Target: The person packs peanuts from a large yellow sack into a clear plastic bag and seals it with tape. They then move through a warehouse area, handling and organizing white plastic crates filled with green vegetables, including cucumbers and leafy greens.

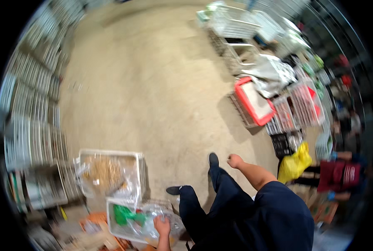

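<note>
My left hand [162, 226] hangs at the lower middle, over the edge of a white crate [110, 217] that holds clear plastic and green bags [126, 215]. Its fingers are blurred and seem curled; whether they touch the clear plastic bag [175, 221] beneath I cannot tell. Held out over the floor to the right is my right hand [235, 161], closed in a loose fist with nothing visible in it. My feet are apart, one forward of the other.
Another white crate [141, 175] with a clear bag of tan goods [105, 172] stands at left. Stacked crates [27, 142] line the left side. A red-rimmed crate [259, 122], a white sack [270, 75] and a yellow bag [295, 163] are at right, near a person in a maroon garment [339, 175].
</note>
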{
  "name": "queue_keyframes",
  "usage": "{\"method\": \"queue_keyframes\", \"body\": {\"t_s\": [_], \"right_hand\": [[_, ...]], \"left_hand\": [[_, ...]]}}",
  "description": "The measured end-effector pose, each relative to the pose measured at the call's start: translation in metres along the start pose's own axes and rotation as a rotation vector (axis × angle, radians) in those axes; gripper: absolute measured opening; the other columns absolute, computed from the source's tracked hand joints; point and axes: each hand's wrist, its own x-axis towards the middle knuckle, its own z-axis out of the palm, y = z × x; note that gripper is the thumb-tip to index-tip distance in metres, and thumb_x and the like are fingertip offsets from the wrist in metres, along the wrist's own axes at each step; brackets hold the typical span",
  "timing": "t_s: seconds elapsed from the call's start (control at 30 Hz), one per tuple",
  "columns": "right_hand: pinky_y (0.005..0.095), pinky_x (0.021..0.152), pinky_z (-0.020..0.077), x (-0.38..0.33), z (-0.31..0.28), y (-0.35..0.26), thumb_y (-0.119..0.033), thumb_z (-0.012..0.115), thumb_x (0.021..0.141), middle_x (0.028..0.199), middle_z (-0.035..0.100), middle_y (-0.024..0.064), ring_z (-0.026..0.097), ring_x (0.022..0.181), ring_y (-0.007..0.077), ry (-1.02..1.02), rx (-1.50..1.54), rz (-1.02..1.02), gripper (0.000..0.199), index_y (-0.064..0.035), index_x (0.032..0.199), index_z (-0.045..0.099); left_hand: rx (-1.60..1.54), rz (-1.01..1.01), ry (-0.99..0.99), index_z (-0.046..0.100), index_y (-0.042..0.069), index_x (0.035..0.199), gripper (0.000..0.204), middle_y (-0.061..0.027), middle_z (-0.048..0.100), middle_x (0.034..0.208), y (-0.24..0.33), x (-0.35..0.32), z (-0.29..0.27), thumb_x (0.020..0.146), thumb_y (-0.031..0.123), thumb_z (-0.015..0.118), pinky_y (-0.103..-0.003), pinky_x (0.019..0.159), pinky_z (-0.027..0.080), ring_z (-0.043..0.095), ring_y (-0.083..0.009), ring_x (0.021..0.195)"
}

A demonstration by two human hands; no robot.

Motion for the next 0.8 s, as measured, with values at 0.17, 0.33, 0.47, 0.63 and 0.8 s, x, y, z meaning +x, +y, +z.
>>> {"method": "queue_keyframes", "body": {"t_s": [0.17,0.33,0.47,0.63,0.8], "right_hand": [[0.0426,0.087,0.0496,-0.146,0.023,0.169,-0.024,0.059,0.075,0.099,0.067,0.021,0.062,0.098,0.0358,0.05,0.248,0.325,0.03,-0.002,0.093,0.069],[0.0435,0.082,0.0506,-0.273,0.153,0.284,-0.023,0.058,0.075,0.093,0.068,0.0193,0.064,0.091,0.0323,-0.011,0.216,0.26,0.027,0.0002,0.084,0.069],[0.0425,0.075,0.0529,-0.346,0.182,0.288,-0.023,0.059,0.076,0.088,0.069,0.0165,0.067,0.081,0.0289,-0.233,0.603,0.391,0.029,0.002,0.089,0.068],[0.0406,0.07,0.0543,-0.406,0.239,0.334,-0.024,0.062,0.075,0.078,0.069,0.0169,0.068,0.071,0.031,0.16,1.101,0.904,0.034,0.0004,0.098,0.067],[0.041,0.083,0.0506,-0.445,0.247,0.399,-0.028,0.067,0.076,0.104,0.066,0.0206,0.064,0.096,0.0332,0.509,1.278,1.267,0.041,-0.0012,0.107,0.065]], "left_hand": [[0.251,-0.068,-0.306,0.068,0.0,0.089,0.026,-0.021,0.067,0.084,-0.041,-0.021,-0.059,0.074,0.022,0.068,-0.045,0.08,0.05,0.065,-0.0366,0.083],[0.595,0.01,-0.437,0.071,0.002,0.084,0.027,-0.0187,0.068,0.081,0.013,0.021,-0.042,0.073,0.026,0.067,-0.04,0.075,0.05,0.066,-0.0315,0.079],[0.488,0.178,-0.498,0.068,-0.001,0.079,0.022,-0.0139,0.064,0.072,0.15,0.045,-0.018,0.075,0.02,0.063,-0.036,0.065,0.049,0.062,-0.0241,0.069],[0.388,0.385,-0.661,0.064,-0.004,0.073,0.018,-0.008,0.061,0.061,0.35,0.03,0.09,0.077,0.012,0.059,-0.03,0.052,0.046,0.058,-0.015,0.056],[0.416,0.321,-1.1,0.056,-0.006,0.105,0.023,-0.014,0.064,0.091,0.488,0.014,0.202,0.088,0.009,0.055,-0.033,0.054,0.05,0.066,-0.0264,0.076]]}}
